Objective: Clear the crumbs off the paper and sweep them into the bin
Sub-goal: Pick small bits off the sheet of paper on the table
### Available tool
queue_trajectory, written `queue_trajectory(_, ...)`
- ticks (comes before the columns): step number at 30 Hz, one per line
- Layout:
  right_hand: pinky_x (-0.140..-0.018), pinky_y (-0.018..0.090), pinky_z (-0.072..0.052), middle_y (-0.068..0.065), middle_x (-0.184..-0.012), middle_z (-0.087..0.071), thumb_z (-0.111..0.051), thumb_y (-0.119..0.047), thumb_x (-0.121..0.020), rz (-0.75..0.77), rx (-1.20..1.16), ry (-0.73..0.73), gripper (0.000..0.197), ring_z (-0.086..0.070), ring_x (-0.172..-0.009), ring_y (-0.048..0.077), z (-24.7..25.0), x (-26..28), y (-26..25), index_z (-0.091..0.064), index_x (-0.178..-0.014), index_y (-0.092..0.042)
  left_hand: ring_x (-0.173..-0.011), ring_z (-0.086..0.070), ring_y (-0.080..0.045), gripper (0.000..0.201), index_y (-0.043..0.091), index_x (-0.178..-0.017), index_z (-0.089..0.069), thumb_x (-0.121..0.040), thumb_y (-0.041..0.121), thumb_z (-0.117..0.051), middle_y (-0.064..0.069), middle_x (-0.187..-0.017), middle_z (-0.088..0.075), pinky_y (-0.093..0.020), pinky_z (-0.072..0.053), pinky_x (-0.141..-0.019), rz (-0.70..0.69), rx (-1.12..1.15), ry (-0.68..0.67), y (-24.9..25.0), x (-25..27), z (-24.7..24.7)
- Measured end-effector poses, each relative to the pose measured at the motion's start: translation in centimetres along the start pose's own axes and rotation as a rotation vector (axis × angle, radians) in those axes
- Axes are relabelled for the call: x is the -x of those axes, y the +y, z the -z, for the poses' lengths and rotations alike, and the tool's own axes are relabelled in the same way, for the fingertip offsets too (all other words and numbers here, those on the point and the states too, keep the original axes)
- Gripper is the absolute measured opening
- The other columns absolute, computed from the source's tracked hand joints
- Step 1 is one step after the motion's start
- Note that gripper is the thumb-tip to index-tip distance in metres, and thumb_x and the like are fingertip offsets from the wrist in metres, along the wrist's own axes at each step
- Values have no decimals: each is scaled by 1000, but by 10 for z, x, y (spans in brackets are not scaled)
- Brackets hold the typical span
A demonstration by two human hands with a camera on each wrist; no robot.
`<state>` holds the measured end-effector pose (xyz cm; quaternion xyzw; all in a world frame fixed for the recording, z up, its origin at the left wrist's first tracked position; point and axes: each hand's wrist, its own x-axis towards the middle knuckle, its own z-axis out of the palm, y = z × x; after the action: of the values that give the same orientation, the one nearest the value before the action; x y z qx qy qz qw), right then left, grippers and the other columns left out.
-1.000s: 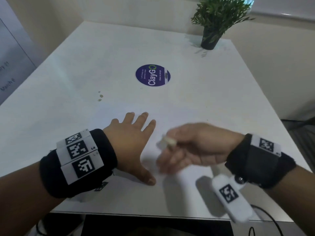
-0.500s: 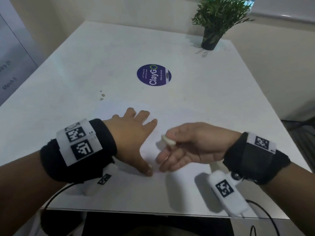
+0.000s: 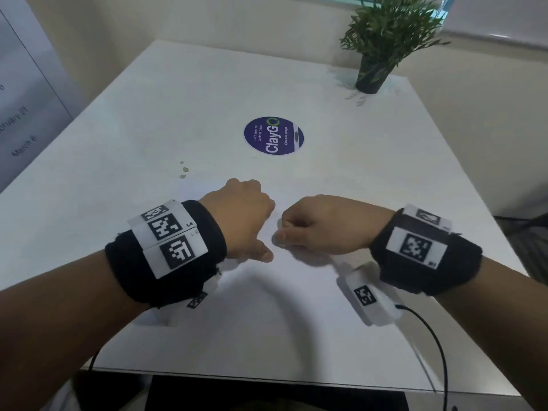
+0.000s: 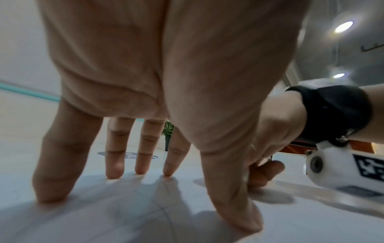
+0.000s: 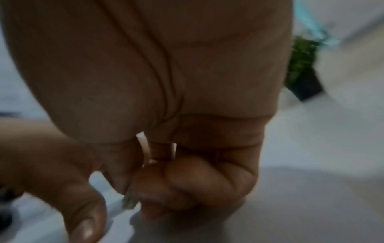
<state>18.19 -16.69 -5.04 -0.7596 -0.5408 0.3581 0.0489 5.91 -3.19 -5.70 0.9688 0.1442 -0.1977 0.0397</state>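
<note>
We see a white bench (image 3: 124,120) with a white paper (image 3: 267,292) lying at its near edge, under both hands. A black cable (image 3: 439,351) hangs off the near right edge. Both forearms come in from the near side, wrists in black bands with white marker tags.

Left hand (image 3: 237,218): arched palm-down, straight spread fingers (image 4: 113,156) and thumb tip planted on the paper, holding nothing. Right hand (image 3: 320,223): just right of it, nearly touching, fingers curled under, knuckles down on the paper. It pinches a small pale piece (image 5: 145,151) between thumb and fingers; blurred, we can't tell what it is.

Crumbs (image 3: 184,170): a few brownish bits on the bare bench, just beyond the paper, far-left of the left hand. Farther out, a round purple "ClayGo" sticker (image 3: 274,135) mid-bench. A potted plant (image 3: 382,40) stands at the far right corner. No bin in view.
</note>
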Motion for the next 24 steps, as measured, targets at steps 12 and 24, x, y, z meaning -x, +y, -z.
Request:
queue_trajectory(12, -66, 30, -43, -6, -71, -61, -53, -50, -100, -12, 341, 95, 40, -55, -70, 13, 30, -14, 17, -57, -73, -21, -89, -30, -23, 55, 24, -90, -42, -73, 67, -73, 4, -91, -30, -45, -51, -87, 18, 0, -19, -1, -10, -1)
queue_trajectory(24, -61, 30, -38, -6, -68, -57, -52, -49, -101, 42, 374, 130, 41, -52, -67, 14, 30, -21, 17, -55, -71, -22, -95, -37, -26, 57, 24, -90, -41, -72, 69, -71, 5, -86, -27, -45, -51, -87, 5, -23, -18, -2, -11, -4)
